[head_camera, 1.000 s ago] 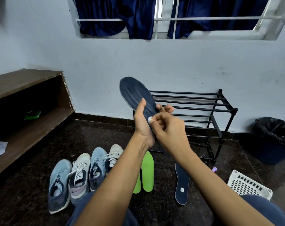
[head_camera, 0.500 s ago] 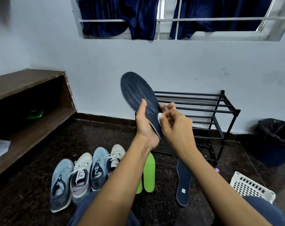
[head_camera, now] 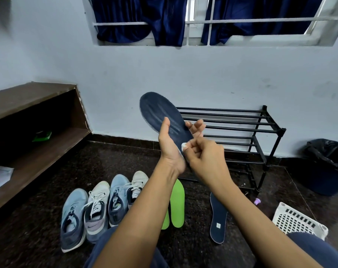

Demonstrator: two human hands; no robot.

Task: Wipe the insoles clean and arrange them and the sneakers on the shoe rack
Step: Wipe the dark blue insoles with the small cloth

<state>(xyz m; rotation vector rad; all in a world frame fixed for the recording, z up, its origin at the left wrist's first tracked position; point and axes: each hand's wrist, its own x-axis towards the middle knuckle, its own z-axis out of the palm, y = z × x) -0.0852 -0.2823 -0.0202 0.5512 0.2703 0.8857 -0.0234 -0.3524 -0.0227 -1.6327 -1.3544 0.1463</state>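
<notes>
- Head view: left hand (head_camera: 169, 149) grasps the dark insole (head_camera: 162, 115), raised before the shoe rack (head_camera: 241, 132).
- Right hand (head_camera: 205, 157) pinches a white wipe (head_camera: 183, 146) against its heel end.
- Step: wiping. Next, probably strokes toward the toe; four sneakers (head_camera: 98, 207) wait on the floor.

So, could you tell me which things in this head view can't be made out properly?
- Green insoles: lower left parts hidden behind the left forearm.
- White wipe: mostly enclosed by the right hand; material unclear.
- Held navy insole: heel covered by the left hand.
- White basket: contents not visible.
- Green item on wooden shelf: too dark.
</notes>
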